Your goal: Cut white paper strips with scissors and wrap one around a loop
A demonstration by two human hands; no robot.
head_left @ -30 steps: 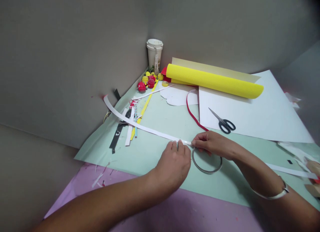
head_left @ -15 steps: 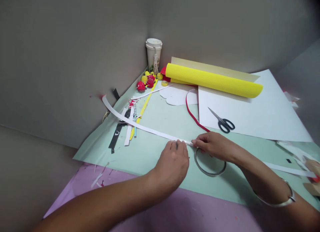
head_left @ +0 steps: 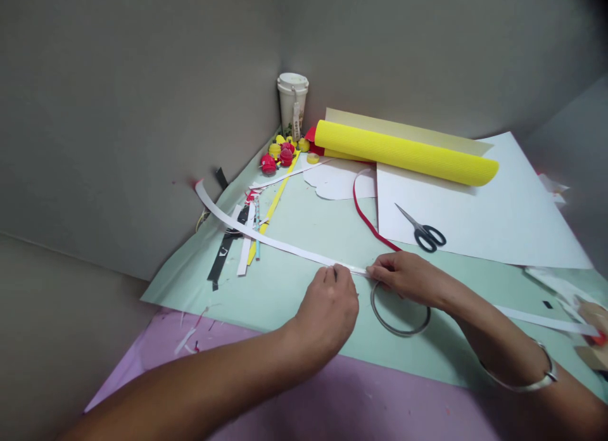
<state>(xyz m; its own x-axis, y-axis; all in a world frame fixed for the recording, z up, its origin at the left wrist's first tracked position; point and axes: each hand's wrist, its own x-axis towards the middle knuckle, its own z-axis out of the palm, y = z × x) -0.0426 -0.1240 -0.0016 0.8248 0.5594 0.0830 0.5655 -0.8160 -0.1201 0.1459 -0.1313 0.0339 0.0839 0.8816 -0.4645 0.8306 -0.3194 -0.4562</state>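
A long white paper strip (head_left: 285, 246) runs from the left wall across the green sheet to both hands. My left hand (head_left: 330, 305) rests on it near the middle, its fingers bent together on the strip. My right hand (head_left: 403, 276) pinches the strip just to the right. A ring-shaped roll of tape (head_left: 400, 332) hangs or lies under my right hand; whether the fingers also hold it is hidden. A red strip (head_left: 365, 219) curves down behind my right hand.
Black-handled scissors (head_left: 424, 232) lie on a white sheet (head_left: 489, 219). Behind are a yellow corrugated roll (head_left: 408, 151), a white cup (head_left: 292, 102) and small red and yellow balls (head_left: 278, 156). Paper scraps (head_left: 223, 254) lie at left. Walls stand behind and left.
The fingers of my left hand have drawn slightly closer together on the strip. Otherwise the hands and objects are nearly where they were.
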